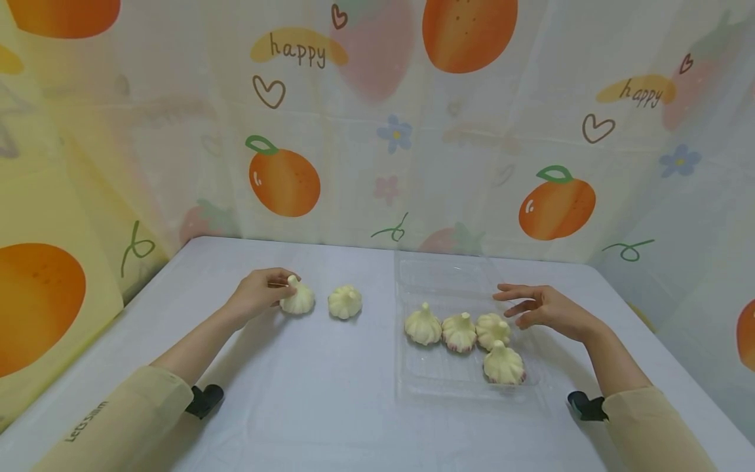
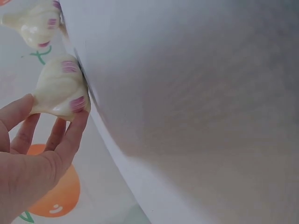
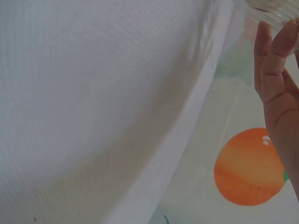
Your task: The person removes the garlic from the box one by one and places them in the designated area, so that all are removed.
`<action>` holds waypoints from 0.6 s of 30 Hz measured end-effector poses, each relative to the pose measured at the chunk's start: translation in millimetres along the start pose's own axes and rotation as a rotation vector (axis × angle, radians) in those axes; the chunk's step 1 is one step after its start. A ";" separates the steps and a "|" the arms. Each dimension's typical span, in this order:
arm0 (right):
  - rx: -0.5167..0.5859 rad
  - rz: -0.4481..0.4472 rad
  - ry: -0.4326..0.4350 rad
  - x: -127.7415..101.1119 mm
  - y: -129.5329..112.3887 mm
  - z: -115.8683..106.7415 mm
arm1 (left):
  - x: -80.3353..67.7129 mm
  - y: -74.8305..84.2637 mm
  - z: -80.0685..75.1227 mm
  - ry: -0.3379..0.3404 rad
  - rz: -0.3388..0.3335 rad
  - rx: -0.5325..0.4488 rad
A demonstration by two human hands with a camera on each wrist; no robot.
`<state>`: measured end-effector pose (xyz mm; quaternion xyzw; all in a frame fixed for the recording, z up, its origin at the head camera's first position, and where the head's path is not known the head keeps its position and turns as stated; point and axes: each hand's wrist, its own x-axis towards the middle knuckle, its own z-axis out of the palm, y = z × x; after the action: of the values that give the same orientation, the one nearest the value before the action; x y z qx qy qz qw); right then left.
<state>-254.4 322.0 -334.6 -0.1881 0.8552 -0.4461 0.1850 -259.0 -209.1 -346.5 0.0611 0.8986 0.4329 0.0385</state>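
Head view: my left hand [image 1: 257,293] gripped a garlic bulb [image 1: 297,299] on the table [image 1: 307,400].
Right hand [image 1: 545,310]: fingers relaxed, held nothing, beside the tray [image 1: 425,387].
Risk: loose grip, bulb could roll.

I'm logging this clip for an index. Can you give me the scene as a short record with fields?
surface: table with pale cloth
left hand: grips a garlic bulb on the table
loose bulb: on the table beside it, apart
container: clear plastic tray, lid open
in tray: four garlic bulbs
right hand: fingers straight, beside the tray's bulbs, holds nothing
backdrop: fruit-print curtain
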 end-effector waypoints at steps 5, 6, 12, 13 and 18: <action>-0.007 -0.009 -0.005 0.2 1.1 -0.5 | 0.6 0.8 1.3 -0.009 0.009 -0.004; -0.006 -0.005 -0.004 0.2 0.9 -0.4 | 0.8 0.8 1.6 -0.011 0.010 -0.004; -0.014 -0.008 -0.007 0.6 0.0 -0.5 | 3.0 0.3 3.1 -0.020 0.002 -0.006; -0.014 -0.007 -0.007 0.7 0.0 -0.7 | 3.3 0.1 3.2 -0.021 -0.001 -0.005; -0.004 0.014 -0.003 0.4 -0.1 -1.3 | 3.8 0.4 3.6 -0.029 -0.016 -0.008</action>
<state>-255.3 322.6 -333.8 -0.1831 0.8571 -0.4430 0.1889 -262.2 -205.5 -348.5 0.0600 0.8965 0.4354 0.0551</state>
